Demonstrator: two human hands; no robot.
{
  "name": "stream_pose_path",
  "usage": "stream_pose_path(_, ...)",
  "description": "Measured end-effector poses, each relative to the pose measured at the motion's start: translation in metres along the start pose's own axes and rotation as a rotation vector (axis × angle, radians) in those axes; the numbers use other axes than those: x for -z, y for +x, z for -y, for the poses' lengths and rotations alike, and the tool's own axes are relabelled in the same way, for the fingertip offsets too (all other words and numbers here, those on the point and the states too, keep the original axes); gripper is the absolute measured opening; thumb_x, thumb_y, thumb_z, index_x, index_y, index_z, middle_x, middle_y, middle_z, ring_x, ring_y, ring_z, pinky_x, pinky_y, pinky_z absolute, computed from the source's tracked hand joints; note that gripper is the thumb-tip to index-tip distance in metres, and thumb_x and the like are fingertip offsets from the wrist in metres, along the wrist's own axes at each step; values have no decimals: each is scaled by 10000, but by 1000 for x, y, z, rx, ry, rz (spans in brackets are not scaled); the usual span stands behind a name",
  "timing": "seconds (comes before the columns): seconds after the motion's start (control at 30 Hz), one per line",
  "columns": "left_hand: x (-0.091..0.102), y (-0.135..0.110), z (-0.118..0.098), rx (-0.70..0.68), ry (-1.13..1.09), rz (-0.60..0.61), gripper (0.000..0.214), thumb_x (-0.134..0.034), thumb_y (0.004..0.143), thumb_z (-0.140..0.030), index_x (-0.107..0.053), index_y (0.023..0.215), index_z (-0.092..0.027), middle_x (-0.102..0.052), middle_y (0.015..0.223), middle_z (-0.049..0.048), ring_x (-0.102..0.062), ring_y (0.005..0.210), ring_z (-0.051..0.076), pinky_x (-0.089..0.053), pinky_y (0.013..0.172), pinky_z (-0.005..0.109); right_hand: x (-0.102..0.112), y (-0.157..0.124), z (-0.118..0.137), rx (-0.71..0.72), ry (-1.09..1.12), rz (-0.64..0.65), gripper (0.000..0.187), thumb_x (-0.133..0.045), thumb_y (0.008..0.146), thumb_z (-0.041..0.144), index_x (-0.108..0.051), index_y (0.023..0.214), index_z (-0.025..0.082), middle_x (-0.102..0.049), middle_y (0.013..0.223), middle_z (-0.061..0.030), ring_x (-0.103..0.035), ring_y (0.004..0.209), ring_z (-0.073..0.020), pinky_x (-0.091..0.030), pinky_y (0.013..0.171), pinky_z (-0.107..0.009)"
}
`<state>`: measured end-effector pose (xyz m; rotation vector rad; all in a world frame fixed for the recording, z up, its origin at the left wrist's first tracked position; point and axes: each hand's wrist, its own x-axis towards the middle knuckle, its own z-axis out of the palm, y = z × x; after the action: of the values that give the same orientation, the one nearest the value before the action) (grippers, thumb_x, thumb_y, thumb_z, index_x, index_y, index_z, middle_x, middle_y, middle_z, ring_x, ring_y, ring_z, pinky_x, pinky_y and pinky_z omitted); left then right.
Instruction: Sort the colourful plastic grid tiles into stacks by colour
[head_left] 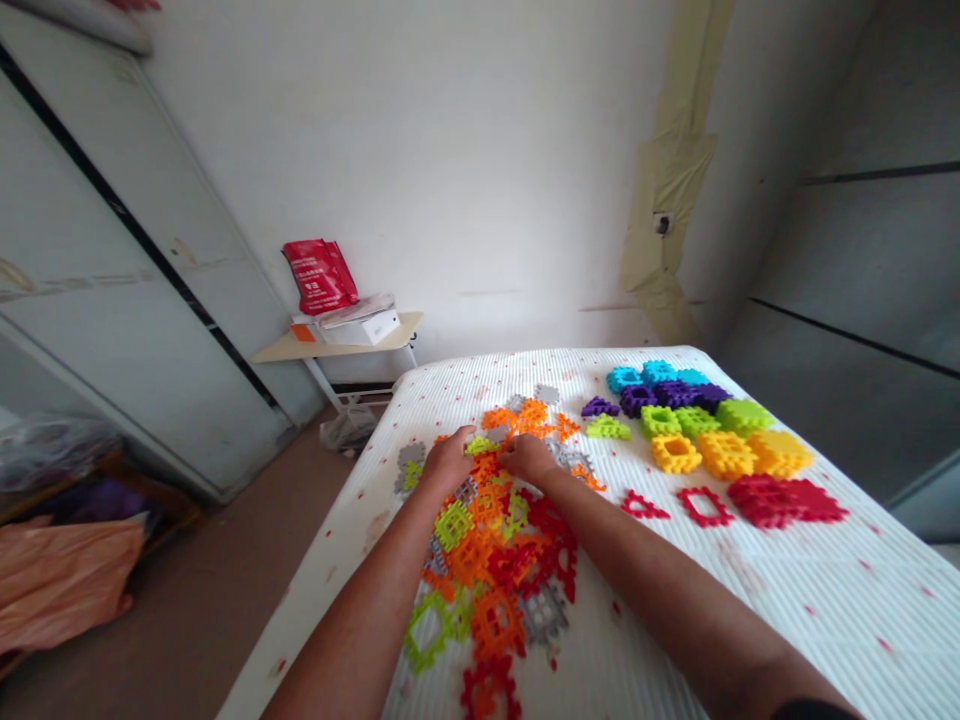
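A loose heap of plastic interlocking tiles [495, 545] in orange, red, green and grey lies on the white bed cover [825, 600]. Both my hands reach into its far end. My left hand [448, 457] has its fingers curled together over a light green tile [481, 446]. My right hand [527, 456] is closed beside it, fingers pinched on the same small cluster of orange and green pieces. What exactly each hand grips is partly hidden by the fingers.
Sorted stacks stand at the back right: cyan [652, 376], purple [679, 394], green [739, 414], yellow [727, 453], red [784, 499]. Two single red tiles [703, 505] lie apart. A small side table [337, 345] with a red bag stands beyond the bed; a wardrobe [112, 300] stands at left.
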<state>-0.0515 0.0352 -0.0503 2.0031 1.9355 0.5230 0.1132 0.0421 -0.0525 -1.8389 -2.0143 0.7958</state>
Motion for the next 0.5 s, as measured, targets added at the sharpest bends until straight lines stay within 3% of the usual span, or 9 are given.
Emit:
stream_pose_path(0.13, -3, 1, -1, 8, -59, -45, 585, -501, 673, -87, -539, 1237, -236, -658, 786, 17, -595, 786, 177, -421, 723, 242, 5, 1, -3, -14, 200, 61, 194, -569, 723, 190, -589, 535, 146, -525, 446, 7, -485, 428, -96, -319, 429, -200)
stream_pose_path(0.27, -6, 3, 0, 10, -100, -69, 597, -513, 671, -84, -528, 1249, -234, -651, 769, 9, -594, 771, 171, -421, 721, 233, 10, -1, -5, -40, 418, 64, 237, -520, 720, 157, -482, 486, 171, -371, 345, 68, -330, 314, -60, -269, 358, -194)
stream_pose_path(0.5, -7, 2, -1, 1, -150, -86, 618, -514, 698, -80, -470, 1298, -223, -669, 878, 37, -604, 812, 173, -426, 776, 256, 38, -6, -16, -9, 654, -45, 153, -511, 685, 193, -481, 536, 171, -419, 399, 72, -297, 323, -39, -227, 348, -183)
